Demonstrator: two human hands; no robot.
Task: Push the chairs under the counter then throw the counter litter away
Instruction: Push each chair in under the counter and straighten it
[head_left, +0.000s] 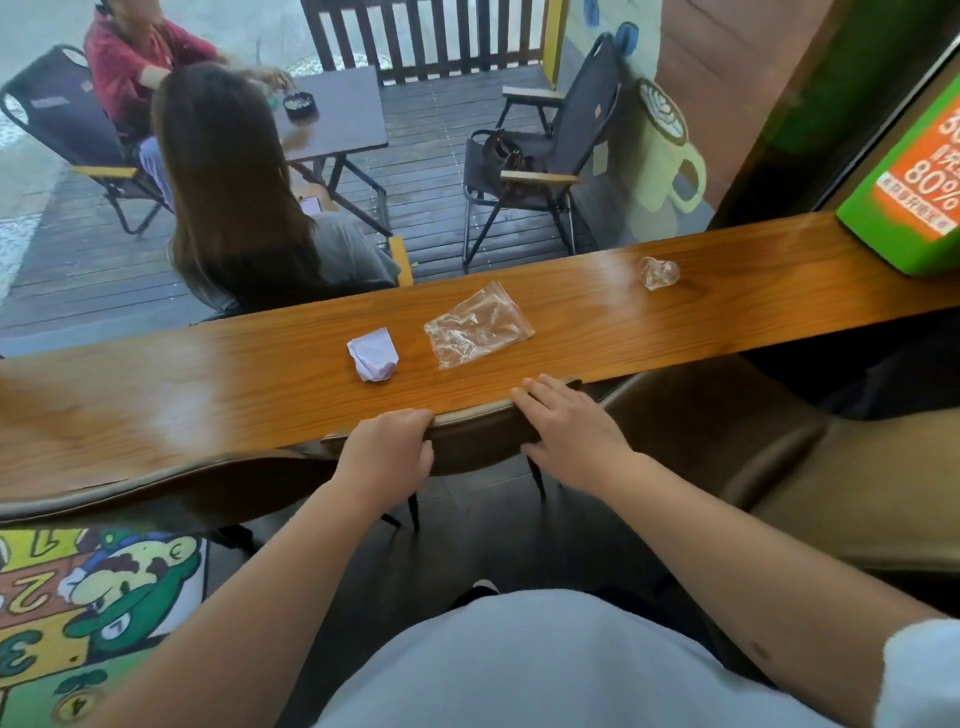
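Observation:
A long wooden counter (597, 317) runs across the head view along a window. On it lie a crumpled white paper (373, 354), a clear zip bag with a red strip (475, 326) and a small crumpled clear cup (658, 272). A brown chair's backrest (470, 441) sits against the counter's near edge. My left hand (387, 449) is curled over the top of that backrest. My right hand (569, 423) lies flat on the same backrest, fingers reaching the counter edge.
Another brown chair (156, 483) stands at the left and a third (810, 467) at the right, out from the counter. A green and orange sign (914, 192) stands on the counter's far right. Outside the window two people sit at a table (332, 114). A colourful mat (88, 613) covers the floor at left.

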